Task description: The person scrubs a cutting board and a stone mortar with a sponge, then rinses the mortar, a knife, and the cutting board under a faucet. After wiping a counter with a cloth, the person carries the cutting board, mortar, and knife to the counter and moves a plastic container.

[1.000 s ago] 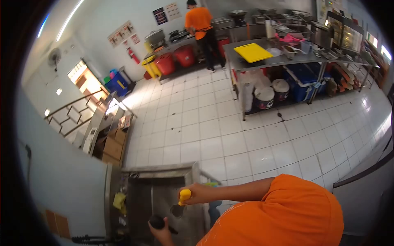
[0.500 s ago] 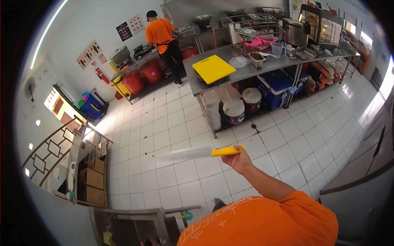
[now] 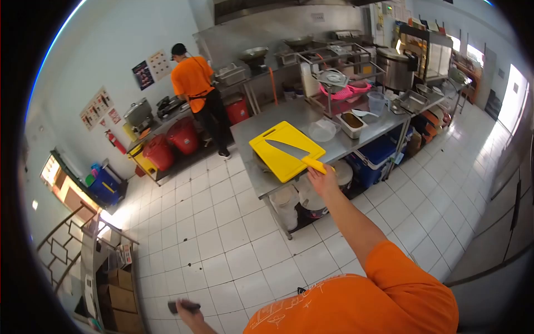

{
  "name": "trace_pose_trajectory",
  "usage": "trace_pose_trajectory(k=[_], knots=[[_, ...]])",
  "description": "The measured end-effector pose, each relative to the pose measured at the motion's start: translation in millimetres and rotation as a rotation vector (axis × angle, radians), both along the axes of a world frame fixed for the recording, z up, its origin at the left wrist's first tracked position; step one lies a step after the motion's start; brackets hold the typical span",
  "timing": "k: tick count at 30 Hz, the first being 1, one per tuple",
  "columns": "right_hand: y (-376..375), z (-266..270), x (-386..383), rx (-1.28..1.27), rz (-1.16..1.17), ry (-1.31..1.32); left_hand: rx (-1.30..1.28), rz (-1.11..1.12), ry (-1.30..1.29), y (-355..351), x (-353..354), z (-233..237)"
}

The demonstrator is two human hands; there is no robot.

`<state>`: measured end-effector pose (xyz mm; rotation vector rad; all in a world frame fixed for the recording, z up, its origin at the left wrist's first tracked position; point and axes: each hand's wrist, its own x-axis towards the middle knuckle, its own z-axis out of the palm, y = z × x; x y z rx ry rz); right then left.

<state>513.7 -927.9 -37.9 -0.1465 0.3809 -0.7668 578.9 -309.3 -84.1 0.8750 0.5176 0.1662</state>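
Note:
My right hand (image 3: 322, 179) is closed round the yellow handle of a kitchen knife (image 3: 287, 148). The broad blade points left and overlaps the yellow cutting board (image 3: 281, 167) in this view. That board lies near the corner of the steel table (image 3: 243, 133). Low at the bottom left, my left hand (image 3: 189, 316) grips a short dark object (image 3: 183, 307), blurred, whose kind I cannot tell. Beside the board stand a clear plastic container (image 3: 324, 131) and a metal pan of brown food (image 3: 352, 123).
A person (image 3: 194, 83) in an orange shirt faces the back counter. Under the table are lidded buckets and a blue cooler box (image 3: 370, 167). A wire rack, pink basket (image 3: 345, 91) and large pot (image 3: 394, 69) stand farther along. At lower left is a shelf with cardboard boxes (image 3: 122, 300).
The knife has moved from over the floor to over the cutting board. The table appears nearer, and my left hand with the dark object has come into clearer view.

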Motion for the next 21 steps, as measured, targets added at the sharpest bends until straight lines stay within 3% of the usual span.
trace_pose_trajectory(k=[2, 4, 5, 7, 8, 9, 11, 12, 14, 18, 20, 21], knots=[[-16.2, -14.7, 35.3, 0.055, -0.042, -0.018, 0.108, -0.199, 0.018, -101.5, 27.1, 51.5], [-36.0, -30.8, 63.7, 0.033, 0.000, 0.054, 0.140, -0.481, 0.014, -163.9, 65.2, 53.9], [-45.3, -43.4, 73.1, 0.031, -0.011, 0.046, 0.077, -0.506, -0.003, -197.3, 84.1, 46.6], [-64.2, -68.1, 87.4, -0.182, 0.097, 0.038, 0.105, -0.639, 0.064, -271.5, 95.4, 56.8], [-71.0, -56.8, 82.8, 0.039, 0.228, 0.103, 0.105, -0.682, 0.060, -304.6, 93.9, 60.6], [-74.2, -73.0, 81.1, 0.061, 0.225, 0.114, 0.109, -0.715, 0.046, -334.6, 95.6, 57.7], [-97.2, -90.4, 80.5, -0.151, 0.486, 0.258, 0.230, -0.785, -0.007, -392.1, 97.8, 55.7], [-106.8, -91.6, 74.7, -0.159, 0.476, 0.258, 0.398, -0.841, -0.055, -418.0, 100.8, 54.9], [-112.8, -72.3, 56.9, -0.481, 0.886, 0.668, 0.681, -0.919, -0.188, -470.5, 111.0, 53.1], [-137.9, -77.9, 50.7, -0.641, 1.115, 0.714, 0.976, -0.972, -0.214, -554.0, 128.2, 32.1], [-142.2, -70.0, 38.9, -0.840, 1.268, 0.729, 1.374, -0.853, -0.392, -583.3, 140.0, 15.2], [-147.6, -66.7, 27.6, -0.824, 1.247, 0.736, 1.374, -0.876, -0.407, -590.7, 141.6, 9.3]])
